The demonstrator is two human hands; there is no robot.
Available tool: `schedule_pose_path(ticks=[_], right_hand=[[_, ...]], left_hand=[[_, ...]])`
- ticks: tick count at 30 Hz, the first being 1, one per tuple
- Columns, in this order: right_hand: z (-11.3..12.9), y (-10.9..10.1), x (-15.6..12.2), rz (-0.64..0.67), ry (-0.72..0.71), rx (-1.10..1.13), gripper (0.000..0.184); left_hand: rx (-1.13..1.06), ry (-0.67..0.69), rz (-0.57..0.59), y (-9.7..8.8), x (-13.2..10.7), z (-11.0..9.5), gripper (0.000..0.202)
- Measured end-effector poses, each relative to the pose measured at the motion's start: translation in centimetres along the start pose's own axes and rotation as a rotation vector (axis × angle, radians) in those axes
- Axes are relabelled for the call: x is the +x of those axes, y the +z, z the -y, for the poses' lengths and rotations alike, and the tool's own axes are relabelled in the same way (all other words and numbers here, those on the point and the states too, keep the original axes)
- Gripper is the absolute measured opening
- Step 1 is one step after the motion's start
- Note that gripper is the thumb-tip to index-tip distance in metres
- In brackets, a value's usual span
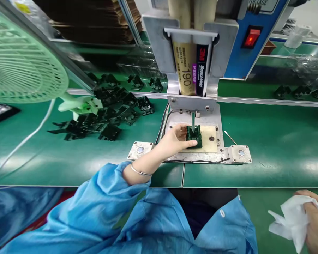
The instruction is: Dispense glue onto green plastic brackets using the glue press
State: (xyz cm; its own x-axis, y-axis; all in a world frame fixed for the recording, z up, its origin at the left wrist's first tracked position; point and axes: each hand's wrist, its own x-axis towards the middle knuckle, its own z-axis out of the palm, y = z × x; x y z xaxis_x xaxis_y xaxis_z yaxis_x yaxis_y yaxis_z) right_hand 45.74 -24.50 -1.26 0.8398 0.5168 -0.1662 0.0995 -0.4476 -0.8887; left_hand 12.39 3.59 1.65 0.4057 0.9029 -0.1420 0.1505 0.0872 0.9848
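Right under the nozzle (193, 120), the left hand (173, 141) grips a dark part (194, 138), thumb and fingers partly closed around its left side. Well to the nozzle's right and nearer the body, the right hand (317, 224) clutches a white cloth (293, 217). Above the nozzle, a metal holder (157, 46) carries a twin-tube cartridge (184, 70), fill level unclear. Left of it, more parts (109, 132) lie heaped on the bench (275, 137).

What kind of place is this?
It looks like a factory or workshop, probably one where small things are made. There's a machine with "Scotch-Weld" tubes above a small part, a pile of dark pieces, and a blue work coat.
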Motion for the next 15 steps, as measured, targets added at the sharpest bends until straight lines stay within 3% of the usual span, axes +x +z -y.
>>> schedule_pose_path(ticks=[5,10,13,15], right_hand=[[1.3,1.6,0.0,0.111,-0.066,-0.065,0.029],[3.2,5.2,1.2,0.227,-0.288,-0.147,0.033],[4.9,8.6,2.2,0.216,-0.308,-0.111,0.044],[5.9,10.8,2.9,0.176,-0.248,-0.025,0.051]], left_hand=[[0.055,0.097,0.025,-0.5,0.6,1.0,0.061],[0.368,0.127,0.012,-0.1,0.5,-0.6,0.061],[0.540,0.042,0.017,-0.3,0.1,-1.8,0.085],[0.650,0.013,-0.054,-1.6,-1.0,-2.1,0.105]])
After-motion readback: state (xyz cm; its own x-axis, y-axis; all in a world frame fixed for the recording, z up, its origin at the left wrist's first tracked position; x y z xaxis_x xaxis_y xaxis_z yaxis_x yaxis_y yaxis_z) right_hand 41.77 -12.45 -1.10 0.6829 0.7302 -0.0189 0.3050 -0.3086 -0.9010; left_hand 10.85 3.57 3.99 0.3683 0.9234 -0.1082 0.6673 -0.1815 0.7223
